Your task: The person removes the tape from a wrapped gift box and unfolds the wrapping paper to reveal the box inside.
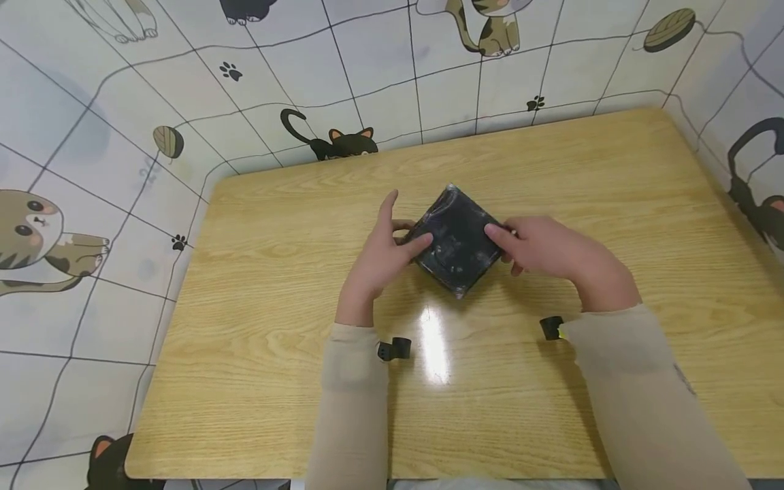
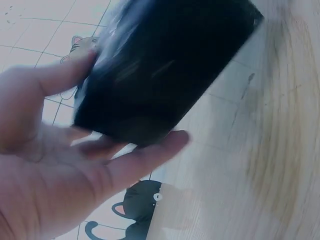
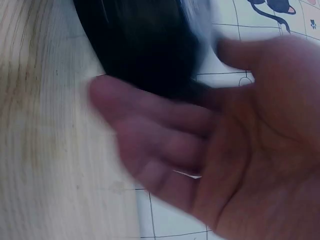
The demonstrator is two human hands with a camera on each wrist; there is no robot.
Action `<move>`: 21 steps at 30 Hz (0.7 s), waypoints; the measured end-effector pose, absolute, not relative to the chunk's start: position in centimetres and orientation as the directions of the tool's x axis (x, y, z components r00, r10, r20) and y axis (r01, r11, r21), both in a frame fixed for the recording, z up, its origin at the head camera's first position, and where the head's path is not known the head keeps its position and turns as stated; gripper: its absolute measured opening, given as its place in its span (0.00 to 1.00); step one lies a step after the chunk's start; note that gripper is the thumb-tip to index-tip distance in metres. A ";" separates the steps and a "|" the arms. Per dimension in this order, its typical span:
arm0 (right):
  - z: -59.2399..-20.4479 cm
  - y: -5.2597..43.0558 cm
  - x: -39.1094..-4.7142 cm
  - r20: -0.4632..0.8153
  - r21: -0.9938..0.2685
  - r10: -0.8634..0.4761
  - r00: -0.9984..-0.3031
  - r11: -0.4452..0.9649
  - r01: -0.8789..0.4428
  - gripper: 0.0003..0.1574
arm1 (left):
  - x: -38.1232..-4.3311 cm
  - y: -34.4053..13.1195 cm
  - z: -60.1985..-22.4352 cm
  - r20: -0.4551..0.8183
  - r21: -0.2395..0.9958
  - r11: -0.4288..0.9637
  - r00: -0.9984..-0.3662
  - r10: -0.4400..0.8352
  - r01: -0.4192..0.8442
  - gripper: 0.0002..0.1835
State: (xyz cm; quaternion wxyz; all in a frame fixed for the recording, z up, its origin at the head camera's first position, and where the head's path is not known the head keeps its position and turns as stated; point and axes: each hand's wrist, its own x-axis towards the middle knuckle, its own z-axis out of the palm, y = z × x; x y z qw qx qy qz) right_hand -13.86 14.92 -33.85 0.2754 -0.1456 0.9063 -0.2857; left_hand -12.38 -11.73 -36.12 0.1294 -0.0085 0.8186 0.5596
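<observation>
Beige sleeves (image 1: 352, 408), black packet (image 1: 457, 241) in grip of both hands (image 1: 382, 258) (image 1: 551, 248), patterned wall (image 1: 380, 68) beyond table (image 1: 269, 306)

Flat, square black case (image 1: 456, 245) with a glossy, film-like surface, pale streaks and whitish patches at the far and near corners. It is held raised above the worktop (image 1: 263, 306), set diamondwise, one corner toward the person, its sides pinched by the left hand (image 1: 384, 255) and right hand (image 1: 551, 252).
</observation>
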 end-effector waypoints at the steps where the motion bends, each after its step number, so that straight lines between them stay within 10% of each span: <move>1: -34.0 14.8 -13.7 -0.448 -0.582 -0.446 -0.775 0.804 -0.126 0.42 | -12.4 -11.8 -36.2 -0.198 0.922 0.358 -0.974 0.107 -0.148 0.51; 7: -34.2 14.3 -13.0 -0.505 -0.605 -0.599 -0.621 0.759 -0.240 0.35 | -12.7 -11.3 -36.5 -0.104 0.926 0.373 -0.988 0.118 -0.053 0.34; 17: -33.4 14.0 -13.0 -0.113 -0.573 -0.491 -0.864 0.742 -0.347 0.15 | -11.3 -11.6 -34.4 -0.349 0.598 0.786 -0.934 0.081 -0.156 0.45; 21: -34.0 13.2 -13.1 -0.148 -0.562 -0.534 -0.832 0.738 -0.373 0.33 | -10.7 -11.3 -33.8 -0.473 0.499 0.840 -0.879 0.059 -0.213 0.52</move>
